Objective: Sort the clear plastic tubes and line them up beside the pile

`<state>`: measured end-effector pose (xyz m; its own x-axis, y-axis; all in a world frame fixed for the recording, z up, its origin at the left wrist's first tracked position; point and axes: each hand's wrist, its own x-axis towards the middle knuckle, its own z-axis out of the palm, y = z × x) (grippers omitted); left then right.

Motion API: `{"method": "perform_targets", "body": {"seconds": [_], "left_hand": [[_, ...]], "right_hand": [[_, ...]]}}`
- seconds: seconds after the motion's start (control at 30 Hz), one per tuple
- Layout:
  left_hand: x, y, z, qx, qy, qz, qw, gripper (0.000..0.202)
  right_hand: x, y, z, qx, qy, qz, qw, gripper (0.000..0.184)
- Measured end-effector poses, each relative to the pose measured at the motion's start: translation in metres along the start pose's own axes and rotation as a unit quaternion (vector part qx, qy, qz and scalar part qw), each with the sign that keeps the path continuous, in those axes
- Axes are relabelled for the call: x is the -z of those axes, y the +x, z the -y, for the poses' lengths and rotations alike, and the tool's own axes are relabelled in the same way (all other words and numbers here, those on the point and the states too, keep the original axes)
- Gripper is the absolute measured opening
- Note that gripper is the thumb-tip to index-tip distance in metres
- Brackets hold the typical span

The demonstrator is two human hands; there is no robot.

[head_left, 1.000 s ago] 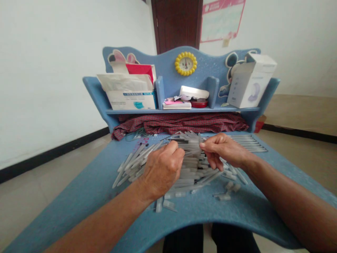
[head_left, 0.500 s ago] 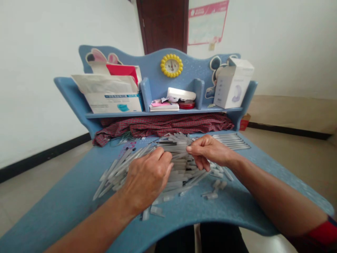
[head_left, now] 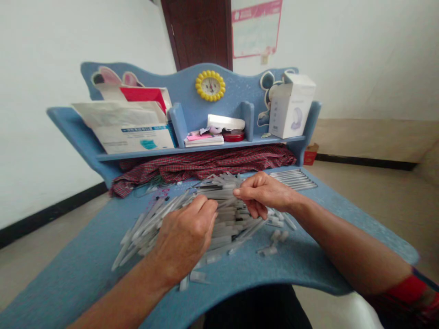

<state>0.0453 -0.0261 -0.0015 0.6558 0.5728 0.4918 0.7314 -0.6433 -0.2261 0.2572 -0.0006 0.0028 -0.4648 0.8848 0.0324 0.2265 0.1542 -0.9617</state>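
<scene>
A pile of slim translucent plastic tubes point(head_left: 224, 228), much like pen barrels, some with dark ends, is spread across the middle of the blue desk. Over its left part is my left hand point(head_left: 188, 228), its back towards me and its fingers curled closed; whatever they grip is hidden. My right hand point(head_left: 259, 192) hovers above the pile's right side, thumb and index finger pinched together, the other fingers curled under. Anything in that pinch is too small to name. A small gap separates the hands. Short clear caps point(head_left: 270, 251) lie near the front right of the pile.
A row of thin silvery rods point(head_left: 295, 179) lies at the back right of the desk point(head_left: 329, 237). Behind the pile is a bunched checked cloth point(head_left: 206, 164). The shelf above carries a mask box point(head_left: 137, 137), a white carton point(head_left: 291, 107) and a red round case point(head_left: 233, 136).
The camera view has turned slightly, so the scene sits farther left. Both hands keep nearly the same closed poses over the pile.
</scene>
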Motion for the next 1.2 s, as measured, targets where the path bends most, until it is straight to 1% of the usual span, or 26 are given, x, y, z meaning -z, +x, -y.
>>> {"method": "perform_targets", "body": {"seconds": [0.13, 0.27, 0.33, 0.37, 0.43, 0.47, 0.53, 0.6, 0.67, 0.73, 0.8, 0.9, 1.0, 1.1, 1.2], "left_hand": [[0.000, 0.000, 0.000, 0.018, -0.005, 0.026, 0.999, 0.014], [0.002, 0.000, 0.000, 0.037, -0.003, 0.064, 0.997, 0.014], [0.002, 0.001, 0.001, 0.047, -0.014, 0.070, 0.996, 0.014], [0.002, 0.001, 0.002, 0.053, -0.025, 0.063, 0.996, 0.014], [0.002, 0.002, 0.005, 0.071, -0.063, 0.033, 0.995, 0.013], [0.002, 0.003, 0.007, 0.082, -0.089, 0.013, 0.993, 0.012], [0.002, 0.004, 0.008, 0.112, -0.143, -0.024, 0.983, 0.010], [0.003, 0.006, 0.008, 0.151, -0.195, -0.048, 0.968, 0.009], [0.005, 0.008, 0.007, 0.195, -0.245, -0.053, 0.948, 0.010], [0.007, 0.009, 0.005, 0.233, -0.302, -0.044, 0.923, 0.011], [0.007, 0.010, 0.004, 0.259, -0.360, -0.035, 0.896, 0.010], [0.006, 0.010, 0.003, 0.277, -0.440, -0.031, 0.854, 0.010], [0.002, 0.010, 0.004, 0.271, -0.508, -0.028, 0.817, 0.009], [-0.002, 0.009, 0.003, 0.262, -0.547, -0.025, 0.795, 0.010], [-0.002, 0.009, 0.000, 0.260, -0.566, -0.022, 0.782, 0.011]], "right_hand": [[-0.002, 0.000, 0.001, -0.007, -0.014, 0.003, 1.000, 0.044], [-0.004, 0.001, 0.001, -0.020, -0.028, 0.001, 0.999, 0.045], [-0.001, -0.001, 0.002, -0.014, -0.048, 0.013, 0.999, 0.046], [0.001, -0.004, 0.004, -0.011, -0.068, 0.027, 0.997, 0.045], [0.006, -0.010, 0.010, -0.017, -0.124, 0.075, 0.989, 0.040], [0.008, -0.014, 0.013, -0.022, -0.161, 0.107, 0.981, 0.036], [0.008, -0.020, 0.020, -0.019, -0.248, 0.166, 0.954, 0.024], [0.003, -0.025, 0.026, 0.005, -0.337, 0.199, 0.920, 0.011], [-0.004, -0.027, 0.029, 0.033, -0.412, 0.211, 0.886, 0.005], [-0.011, -0.027, 0.031, 0.045, -0.464, 0.218, 0.857, 0.006], [-0.017, -0.028, 0.031, 0.050, -0.500, 0.225, 0.835, 0.010], [-0.021, -0.032, 0.034, 0.035, -0.538, 0.230, 0.810, 0.012], [-0.024, -0.039, 0.036, -0.001, -0.578, 0.227, 0.784, 0.015], [-0.027, -0.047, 0.033, -0.021, -0.602, 0.217, 0.768, 0.019], [-0.028, -0.053, 0.024, -0.035, -0.614, 0.206, 0.761, 0.021]]}}
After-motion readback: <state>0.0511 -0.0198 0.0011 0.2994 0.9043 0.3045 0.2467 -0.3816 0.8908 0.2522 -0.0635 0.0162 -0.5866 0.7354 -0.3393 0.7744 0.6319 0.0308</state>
